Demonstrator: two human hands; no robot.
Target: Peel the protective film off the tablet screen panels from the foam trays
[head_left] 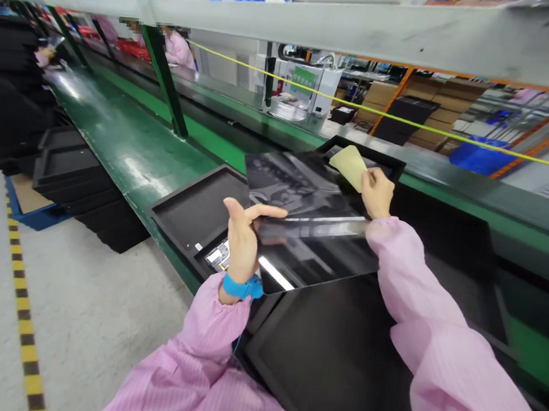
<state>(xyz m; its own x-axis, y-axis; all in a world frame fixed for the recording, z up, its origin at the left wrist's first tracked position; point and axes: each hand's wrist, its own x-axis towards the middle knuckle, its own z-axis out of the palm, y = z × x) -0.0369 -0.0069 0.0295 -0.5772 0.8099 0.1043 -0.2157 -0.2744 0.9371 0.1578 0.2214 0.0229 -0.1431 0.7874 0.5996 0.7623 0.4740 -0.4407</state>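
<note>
My left hand (243, 241), with a blue wrist band (243, 286), supports the left edge of a glossy black panel (318, 253). Its thumb points up and its index finger lies along the panel. A second dark, shiny sheet (295, 185) shows behind a bright strip; I cannot tell whether the two are joined. My right hand (377, 191) pinches the corner of a pale yellow sheet (350, 164) above the panel's far right side. Beneath the left hand, a black tray (198, 203) holds a partly hidden device (218, 255) with exposed internal parts.
Black trays (329, 362) lie close in front of me, and another tray (396, 161) sits behind the yellow sheet. The green bench (131, 150) runs away to the left. Stacked black trays (90, 185) stand on the floor. A green post (163, 83) rises from the bench.
</note>
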